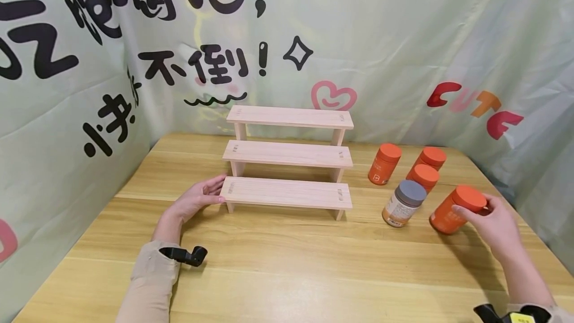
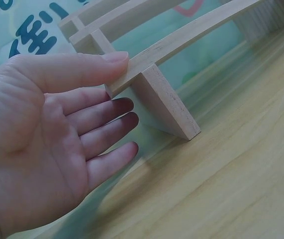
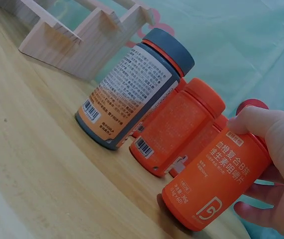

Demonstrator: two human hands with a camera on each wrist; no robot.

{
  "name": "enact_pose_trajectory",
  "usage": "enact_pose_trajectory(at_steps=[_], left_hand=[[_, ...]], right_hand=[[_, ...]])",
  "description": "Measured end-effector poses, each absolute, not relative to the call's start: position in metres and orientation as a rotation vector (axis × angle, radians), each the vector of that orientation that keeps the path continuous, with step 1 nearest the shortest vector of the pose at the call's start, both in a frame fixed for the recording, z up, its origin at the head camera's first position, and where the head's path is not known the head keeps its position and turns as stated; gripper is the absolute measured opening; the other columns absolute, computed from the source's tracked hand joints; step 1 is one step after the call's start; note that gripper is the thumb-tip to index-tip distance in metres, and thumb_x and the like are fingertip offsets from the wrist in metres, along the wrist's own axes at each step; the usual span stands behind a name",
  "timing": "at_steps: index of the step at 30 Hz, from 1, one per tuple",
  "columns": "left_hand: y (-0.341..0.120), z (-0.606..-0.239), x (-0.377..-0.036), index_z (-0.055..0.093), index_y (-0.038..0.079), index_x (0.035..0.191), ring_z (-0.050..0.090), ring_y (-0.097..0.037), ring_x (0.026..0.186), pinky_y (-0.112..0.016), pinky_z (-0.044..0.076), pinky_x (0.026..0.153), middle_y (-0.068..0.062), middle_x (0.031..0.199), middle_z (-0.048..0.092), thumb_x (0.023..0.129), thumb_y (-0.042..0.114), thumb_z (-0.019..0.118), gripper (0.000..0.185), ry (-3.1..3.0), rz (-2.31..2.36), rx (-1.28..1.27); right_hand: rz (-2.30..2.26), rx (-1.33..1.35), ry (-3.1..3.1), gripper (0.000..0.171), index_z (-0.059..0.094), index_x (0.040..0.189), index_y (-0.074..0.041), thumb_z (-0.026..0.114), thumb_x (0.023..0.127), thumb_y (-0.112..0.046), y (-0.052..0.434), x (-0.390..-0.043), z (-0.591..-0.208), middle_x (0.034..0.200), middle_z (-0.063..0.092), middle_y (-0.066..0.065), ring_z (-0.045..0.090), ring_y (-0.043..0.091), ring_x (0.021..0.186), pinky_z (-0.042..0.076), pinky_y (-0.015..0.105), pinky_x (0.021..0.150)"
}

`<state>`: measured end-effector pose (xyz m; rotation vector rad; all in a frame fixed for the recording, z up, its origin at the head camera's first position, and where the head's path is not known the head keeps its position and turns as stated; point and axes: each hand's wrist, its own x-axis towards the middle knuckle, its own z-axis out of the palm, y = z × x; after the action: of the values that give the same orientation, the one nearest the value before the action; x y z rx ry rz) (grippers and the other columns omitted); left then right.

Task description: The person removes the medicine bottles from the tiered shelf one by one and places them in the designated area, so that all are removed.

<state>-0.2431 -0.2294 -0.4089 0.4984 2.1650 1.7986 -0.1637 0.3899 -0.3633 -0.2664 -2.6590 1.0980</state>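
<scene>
A three-tier pale wooden stepped shelf [image 1: 287, 192] stands mid-table. My left hand [image 1: 199, 198] is at the left end of its lowest tier; in the left wrist view the thumb [image 2: 116, 57] lies over the board's end and the index finger is against its edge, the other fingers loosely extended below. On the right, my right hand [image 1: 498, 223] grips an orange supplement bottle [image 1: 452, 213] with an orange lid, thumb on the near side and fingers round the far side. White print shows on this bottle [image 3: 214, 181] in the right wrist view. Whether its base touches the table cannot be told.
A grey-lidded bottle [image 1: 399, 209] with a white and orange label stands left of the held one. Behind are more orange bottles [image 1: 384, 164], two of them [image 1: 426, 176] [image 1: 433, 156] close together. A printed curtain [image 1: 381, 39] hangs behind the wooden table [image 1: 278, 263].
</scene>
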Motion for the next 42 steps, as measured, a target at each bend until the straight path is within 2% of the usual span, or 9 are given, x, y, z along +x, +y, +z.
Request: enact_pose_trajectory(at_steps=[4, 14, 20, 25, 28, 35, 42], left_hand=[[-0.2295, -0.4081, -0.2426, 0.016, -0.007, 0.145, 0.015, -0.038, 0.137, -0.046, 0.014, 0.111, -0.023, 0.150, 0.015, 0.085, 0.012, 0.064, 0.078, 2.159, 1.802, 0.491], [-0.2283, -0.4070, -0.2419, 0.015, -0.008, 0.144, 0.015, -0.039, 0.137, -0.047, 0.014, 0.111, -0.024, 0.150, 0.013, 0.085, 0.012, 0.065, 0.081, 2.127, 1.821, 0.485], [-0.2283, -0.4094, -0.2429, 0.014, -0.007, 0.144, 0.015, -0.039, 0.137, -0.046, 0.015, 0.110, -0.024, 0.150, 0.012, 0.085, 0.012, 0.066, 0.081, 2.116, 1.831, 0.482], [-0.2287, -0.4091, -0.2427, 0.015, -0.008, 0.144, 0.014, -0.039, 0.137, -0.047, 0.014, 0.111, -0.024, 0.150, 0.013, 0.085, 0.012, 0.065, 0.081, 2.123, 1.829, 0.489], [-0.2298, -0.4093, -0.2427, 0.015, -0.007, 0.145, 0.014, -0.038, 0.137, -0.046, 0.013, 0.111, -0.023, 0.150, 0.013, 0.085, 0.011, 0.064, 0.079, 2.139, 1.821, 0.492], [-0.2312, -0.4087, -0.2418, 0.015, -0.008, 0.144, 0.016, -0.040, 0.136, -0.048, 0.014, 0.111, -0.024, 0.150, 0.014, 0.086, 0.013, 0.063, 0.078, 2.177, 1.777, 0.495], [-0.2299, -0.4065, -0.2427, 0.015, -0.009, 0.144, 0.017, -0.040, 0.136, -0.049, 0.014, 0.111, -0.024, 0.150, 0.014, 0.086, 0.015, 0.063, 0.079, 2.193, 1.754, 0.502]], right_hand=[[1.087, -0.290, -2.694, 0.068, 0.035, 0.128, 0.015, 0.066, 0.086, -0.029, 0.3887, -0.1631, -0.3647, 0.107, 0.049, 0.020, 0.038, -0.013, 0.070, 0.039, 0.011, 0.056], [1.126, -0.290, -2.688, 0.070, 0.033, 0.129, 0.014, 0.067, 0.085, -0.029, 0.3897, -0.1610, -0.3682, 0.109, 0.045, 0.020, 0.037, -0.013, 0.073, 0.038, 0.009, 0.057], [1.168, -0.296, -2.663, 0.071, 0.031, 0.130, 0.014, 0.066, 0.086, -0.029, 0.3913, -0.1604, -0.3706, 0.105, 0.046, 0.009, 0.037, -0.012, 0.075, 0.037, 0.008, 0.058], [1.197, -0.269, -2.641, 0.069, 0.033, 0.128, 0.013, 0.067, 0.085, -0.028, 0.3926, -0.1599, -0.3707, 0.095, 0.045, -0.016, 0.039, -0.012, 0.076, 0.037, 0.007, 0.059], [1.206, -0.243, -2.641, 0.069, 0.033, 0.129, 0.014, 0.067, 0.085, -0.027, 0.3928, -0.1592, -0.3692, 0.092, 0.040, -0.027, 0.039, -0.013, 0.078, 0.036, 0.008, 0.060], [1.193, -0.209, -2.676, 0.076, 0.026, 0.136, 0.013, 0.066, 0.086, -0.027, 0.3931, -0.1578, -0.3661, 0.098, 0.039, -0.023, 0.037, -0.014, 0.080, 0.035, 0.009, 0.060], [1.177, -0.161, -2.685, 0.069, 0.030, 0.132, 0.011, 0.066, 0.086, -0.025, 0.3938, -0.1585, -0.3636, 0.100, 0.038, -0.023, 0.037, -0.012, 0.082, 0.036, 0.009, 0.060]])
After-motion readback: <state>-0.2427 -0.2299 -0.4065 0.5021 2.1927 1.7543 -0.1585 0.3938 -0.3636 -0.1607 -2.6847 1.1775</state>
